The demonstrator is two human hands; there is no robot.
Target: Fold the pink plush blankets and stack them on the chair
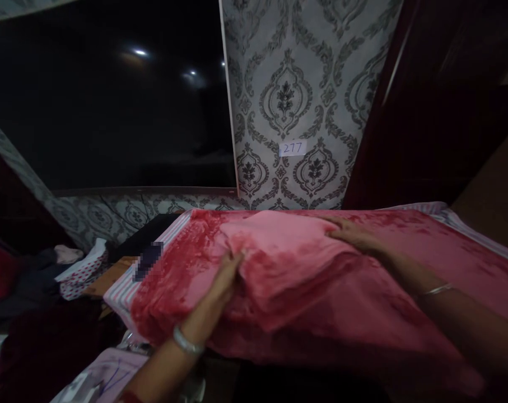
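Observation:
A folded piece of pink and red plush cloth [296, 240] lies in front of me on a plush blanket [169, 291] of the same colours. My left hand [231, 271] grips the cloth's left edge, thumb on top and the other fingers partly hidden in the folds. On the far right edge rests my right hand [354, 235], its fingers stretched out over the fabric. The cloth's front corner droops towards me. Whether it is a separate piece or a gathered part of the blanket, I cannot tell.
A striped cloth [119, 299] shows under the blanket's left side, with a blurred dark object [149, 260] on it. Clothes [75, 274] are piled at the left. Behind are a large television [111, 101] and a wall label [293, 148] reading 277.

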